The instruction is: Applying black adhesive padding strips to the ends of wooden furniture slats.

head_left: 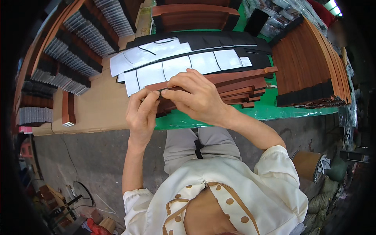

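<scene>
Person at the bench, both hands up close at the near end of the slats, tips almost touching. Left hand [140,111]: thumb and index together, pinched on a small dark bit [161,90]. Right hand [199,96]: thumb and index likewise clamped on it from the other side; remaining fingers curled. Bit sits between the two sets of fingertips, over the left end of the slats [243,80]. Most of it is covered by fingers, so can't tell its full shape, or whether it's fixed to a slat.

Slats: red-brown, loosely fanned, running out to the right beneath the right hand, resting on the green cover [250,114]. Left part of the bench is cardboard [103,115].

Just beyond the slats: white sheets [178,67] with thin black strips across them, partly lying over black sheets [225,39]. Right of those, a tall stack [309,64] of brown boards with black ends. Far side: more brown boards [192,18], a black block [256,22] standing near their right end, then clear plastic bags [282,17].

Left side: rows of bundles [74,51], brown and black with silvery ends; one short brown piece [68,107] apart from them on the cardboard. Floor, right: a brown drum [306,164].
</scene>
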Motion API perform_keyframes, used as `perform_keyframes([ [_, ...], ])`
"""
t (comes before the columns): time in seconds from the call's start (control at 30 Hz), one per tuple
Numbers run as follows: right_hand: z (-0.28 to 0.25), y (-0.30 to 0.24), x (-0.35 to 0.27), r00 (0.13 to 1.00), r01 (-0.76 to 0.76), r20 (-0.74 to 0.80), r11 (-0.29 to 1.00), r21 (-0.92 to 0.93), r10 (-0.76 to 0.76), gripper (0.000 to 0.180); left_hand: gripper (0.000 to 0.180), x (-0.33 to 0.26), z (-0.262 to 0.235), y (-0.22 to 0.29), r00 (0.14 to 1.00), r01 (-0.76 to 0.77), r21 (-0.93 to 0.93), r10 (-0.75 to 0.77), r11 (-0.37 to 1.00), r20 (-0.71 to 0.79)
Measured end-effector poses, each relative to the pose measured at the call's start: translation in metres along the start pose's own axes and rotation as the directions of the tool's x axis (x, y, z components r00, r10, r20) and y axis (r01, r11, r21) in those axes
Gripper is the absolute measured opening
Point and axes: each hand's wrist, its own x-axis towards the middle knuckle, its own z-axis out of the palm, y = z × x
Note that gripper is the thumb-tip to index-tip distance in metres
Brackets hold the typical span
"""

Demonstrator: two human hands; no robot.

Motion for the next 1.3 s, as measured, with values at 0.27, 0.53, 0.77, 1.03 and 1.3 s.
perform_keyframes([
  [0.27,-0.075,0.042,0.038,0.973,-0.212,0.135,0.953,0.214,0.186,0.038,0.036,0.010,-0.034,-0.009,0.967,0.205,-0.201,-0.166,0.958,0.195],
  [0.53,-0.138,0.176,0.017,0.689,-0.592,0.466,0.802,-0.081,0.555,0.020,0.030,0.048,-0.009,-0.072,0.806,0.464,-0.182,-0.328,0.867,0.492],
  [0.77,-0.158,0.255,-0.054,0.506,-0.515,0.640,0.798,-0.314,0.579,0.016,0.032,0.085,0.068,-0.098,0.549,0.419,-0.141,-0.126,0.897,0.826],
  [1.03,-0.137,0.286,-0.113,0.765,-0.176,0.528,0.908,-0.379,0.368,0.025,0.036,0.129,0.150,-0.095,0.314,-0.128,-0.195,0.226,0.972,0.922],
  [1.3,-0.123,0.299,-0.125,0.797,0.071,0.572,0.911,-0.407,0.193,0.025,0.060,0.108,0.265,-0.047,0.173,-0.390,-0.200,0.285,0.899,0.943],
])
